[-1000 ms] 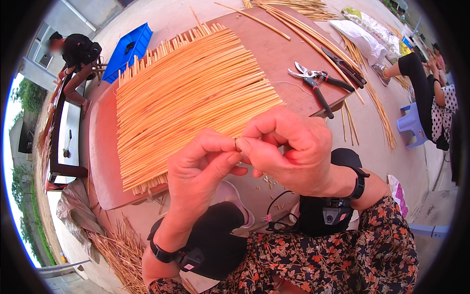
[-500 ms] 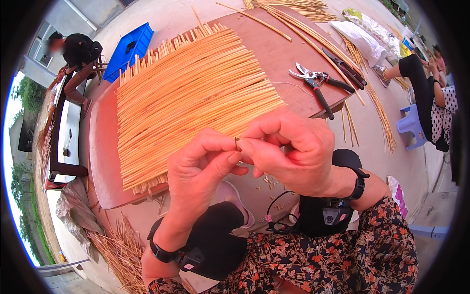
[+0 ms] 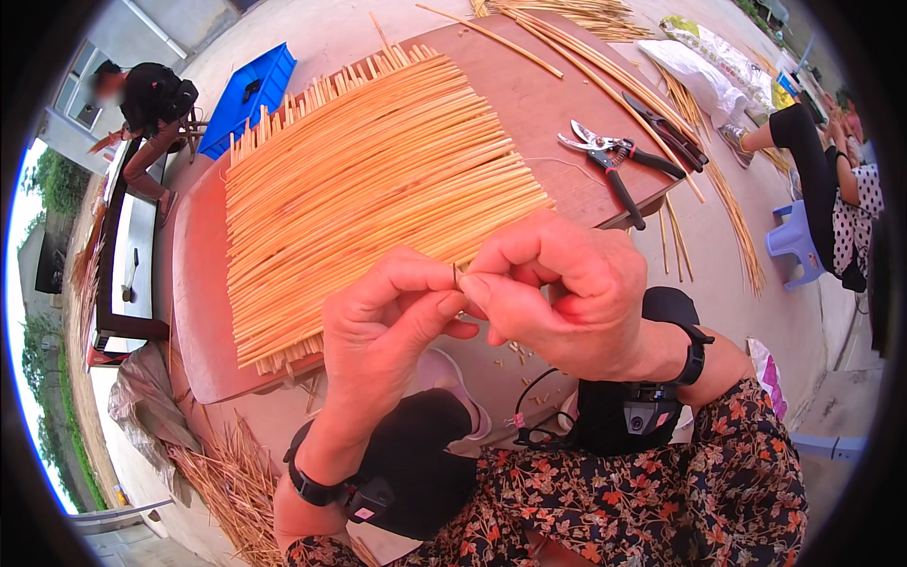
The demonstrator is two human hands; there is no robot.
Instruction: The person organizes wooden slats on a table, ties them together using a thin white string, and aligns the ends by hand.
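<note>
Both my hands meet in front of the near edge of a mat of pale straw-coloured reed stalks (image 3: pixel 378 189), which lie side by side on a reddish-brown table (image 3: pixel 203 331). My left hand (image 3: pixel 383 317) is closed, thumb and forefinger pinched together. Against it, my right hand (image 3: pixel 557 293) pinches at the same spot, its other fingers curled in. Between the fingertips shows a short, thin dark piece (image 3: pixel 455 276), too small to name. A fine pale thread (image 3: pixel 567 163) runs from the mat's right side toward a pair of pruning shears (image 3: pixel 614 156) with dark handles.
Loose stalks (image 3: pixel 510 47) and dark-handled tools (image 3: pixel 666 132) lie at the table's right. A blue crate (image 3: pixel 250 94) stands behind it. Dry stalks (image 3: pixel 227 491) are heaped at lower left. One person (image 3: pixel 156 104) works at far left; another (image 3: pixel 850 189) sits at right near a blue stool (image 3: pixel 796 248).
My hands stay pinched together in almost the same place. The person at far left has shifted their arms slightly.
</note>
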